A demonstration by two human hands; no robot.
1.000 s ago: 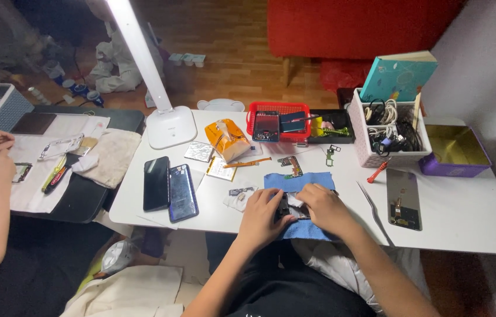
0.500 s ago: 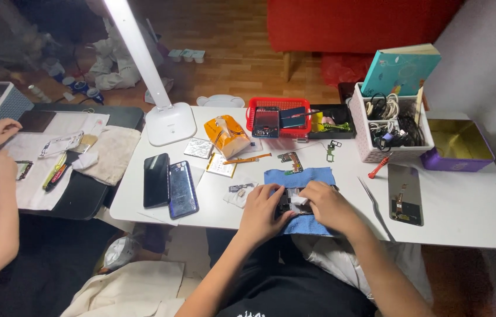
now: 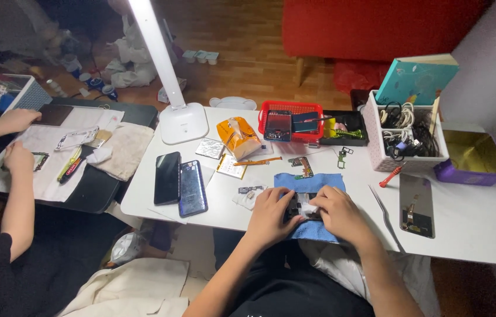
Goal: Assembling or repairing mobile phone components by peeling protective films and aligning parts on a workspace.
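Risk first, as we judge it: loose parts at twelve o'clock of our hands, like the small circuit board, could scatter if the blue cloth drags. We brace the opened phone on that cloth near the worktop's six-o'clock edge. Our left hand curls closed around its nine-o'clock side, palm down. Our right hand pinches a small white wipe against it, fingers bent. Tweezers lie at three o'clock, untouched.
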